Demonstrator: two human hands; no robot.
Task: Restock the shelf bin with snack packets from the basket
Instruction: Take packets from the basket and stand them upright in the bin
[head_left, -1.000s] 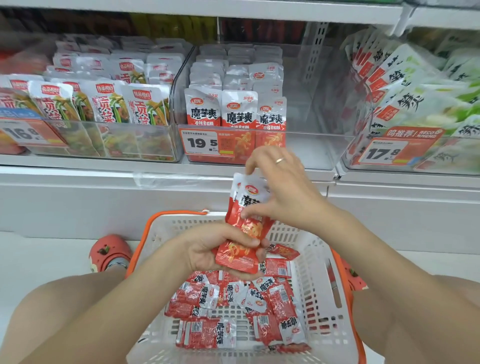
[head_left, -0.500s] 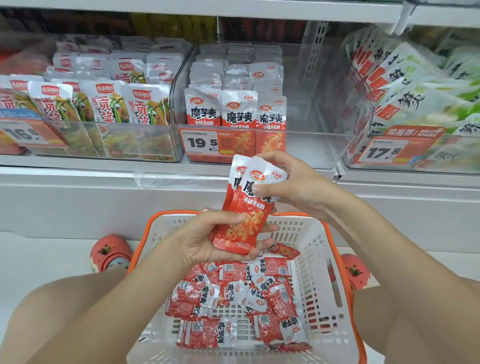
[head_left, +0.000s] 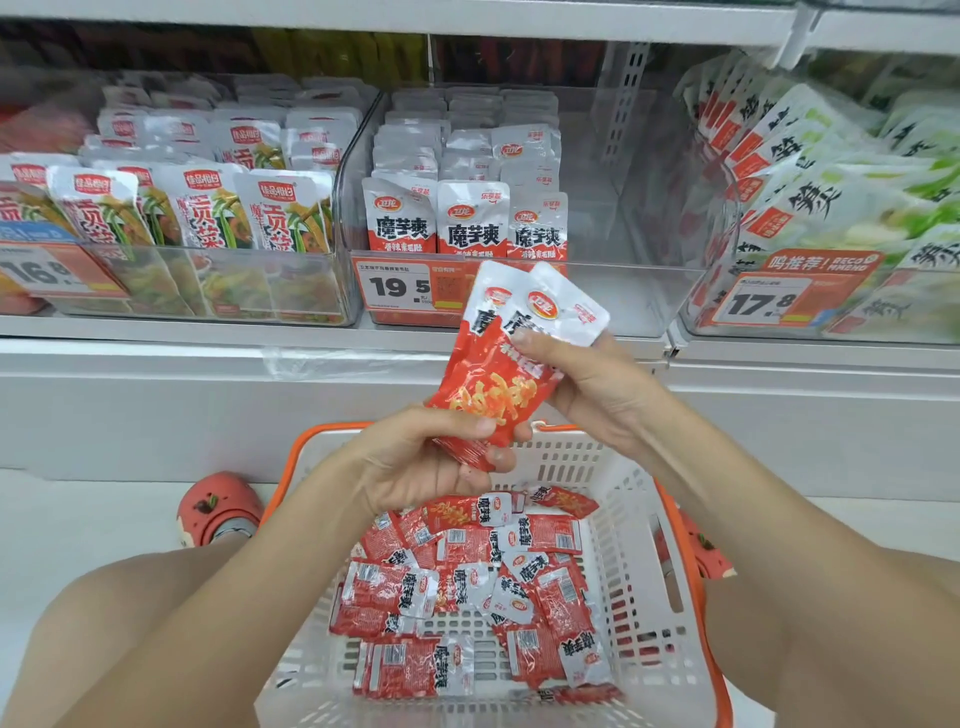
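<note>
1. Since half a second ago the small stack of packets has come up a little higher and leans more to the right, its silver tops now overlapping the front wall of the bin; a second earlier it was held lower, close above the basket.
2. Nearest the camera, two bare knees sit either side of the white basket with its orange rim, which rests on the floor.
3. Loose red-and-silver packets in the basket lie in a jumbled heap, some face up, some showing the barcode side.
4. The left hand grips the red bottom end of the stack, thumb on the front and fingers curled underneath.
5. The right hand pinches the stack higher up, fingertips pressed on the front near the band of black lettering.
6. At least two packets are fanned in that stack, held in the air above the far edge of the basket.
7. A red shoe shows on the floor left of the basket.
8. Beyond the hands, the clear bin on the shelf holds rows of matching packets in its left part; its right part shows bare plastic.
9. A price tag reading 19.5 is fixed on the front of the bin.
10. Neighbouring bins left and right hold other snacks with green on their packs.
</note>
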